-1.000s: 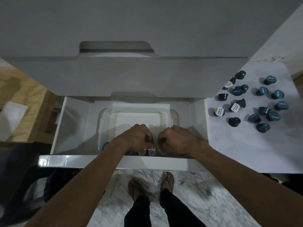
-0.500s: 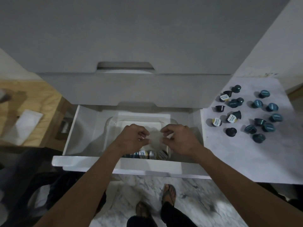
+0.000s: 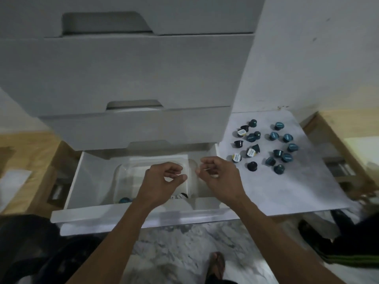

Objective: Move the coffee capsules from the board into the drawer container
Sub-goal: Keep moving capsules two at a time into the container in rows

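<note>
Both hands over the open bottom drawer [image 3: 131, 214] of a grey drawer unit [image 3: 127, 74]. Left hand [image 3: 162, 181] has fingers [image 3: 174, 171] loosely curled, thumb tip near index, nothing held. Right hand [image 3: 219, 177] likewise half-curled, fingers [image 3: 207, 161] apart from thumb, empty. Clear plastic container [image 3: 123, 173] sits in the drawer right below the fingers; a few coffee capsules already inside at its near edge, one teal capsule [image 3: 124, 200] left of the left wrist, others partly hidden behind that wrist. Remaining coffee capsules [image 3: 274, 136], dark teal, some showing white lids, scattered on the white marble-pattern board [image 3: 287, 191], just right of the right fingers. Sandalled foot [image 3: 216, 265] on marble floor [image 3: 174, 253] below.
</note>
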